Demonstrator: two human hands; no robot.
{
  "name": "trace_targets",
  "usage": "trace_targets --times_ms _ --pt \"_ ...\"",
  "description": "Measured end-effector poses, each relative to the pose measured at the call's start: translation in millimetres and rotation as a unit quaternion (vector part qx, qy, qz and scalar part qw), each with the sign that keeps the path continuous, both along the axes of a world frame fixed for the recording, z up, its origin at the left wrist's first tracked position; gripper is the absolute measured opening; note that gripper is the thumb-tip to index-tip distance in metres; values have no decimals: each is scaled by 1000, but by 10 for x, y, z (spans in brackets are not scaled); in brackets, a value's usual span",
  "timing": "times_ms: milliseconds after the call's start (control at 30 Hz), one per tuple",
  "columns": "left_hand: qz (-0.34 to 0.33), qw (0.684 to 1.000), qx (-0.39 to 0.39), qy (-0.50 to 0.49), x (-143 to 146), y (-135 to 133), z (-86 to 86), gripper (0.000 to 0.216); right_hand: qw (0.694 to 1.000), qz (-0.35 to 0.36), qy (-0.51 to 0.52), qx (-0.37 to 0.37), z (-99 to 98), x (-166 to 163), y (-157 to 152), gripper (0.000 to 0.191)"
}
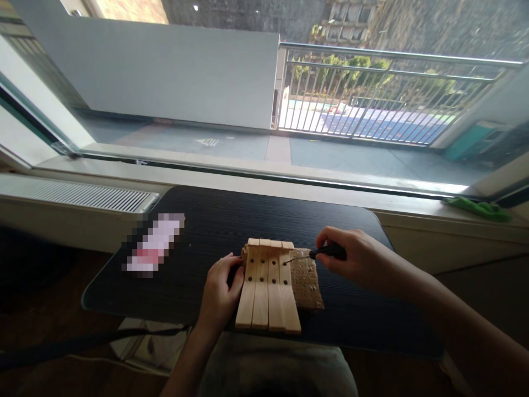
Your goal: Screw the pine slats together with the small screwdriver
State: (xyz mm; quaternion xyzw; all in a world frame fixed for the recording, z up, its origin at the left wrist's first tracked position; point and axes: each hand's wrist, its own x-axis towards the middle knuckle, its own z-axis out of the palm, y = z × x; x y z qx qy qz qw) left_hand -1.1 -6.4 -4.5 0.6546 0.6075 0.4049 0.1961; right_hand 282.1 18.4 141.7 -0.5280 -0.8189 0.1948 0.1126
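Several light wooden slats (pixel 268 286) with rows of small holes lie side by side on the black table (pixel 198 237), on top of a brown perforated board (pixel 306 281). My left hand (pixel 219 295) grips the slats' left edge, fingers curled around it. My right hand (pixel 351 259) is closed on a screwdriver (pixel 318 254) with a black handle. Its thin metal tip points left and rests at a hole in the rightmost slat.
A blurred white and pink flat object (pixel 155 242) lies on the table's left part. A radiator grille (pixel 74 193) runs along the left under the window sill (pixel 289 184). A green cloth (pixel 479 208) lies on the sill at right. The table's near edge sits above my lap.
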Motion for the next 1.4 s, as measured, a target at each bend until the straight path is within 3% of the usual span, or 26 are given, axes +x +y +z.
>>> trace_targets --times_ms 333,667,867,1133,1400 --pt "-2 1000 -1 -4 7 1 4 28 971 -43 223 -71 -249 -91 90 21" --pt "-3 1000 -8 7 2 -4 27 30 924 -50 374 -53 -524 -176 108 25" --pt "-1 1000 -18 8 8 -5 34 31 938 -21 340 -64 -460 -247 192 22" --pt "-4 999 -28 15 -3 -7 20 32 971 48 232 -26 -300 -450 331 20" --pt "-3 1000 -18 16 5 -1 30 30 976 71 206 -3 -262 -506 333 19"
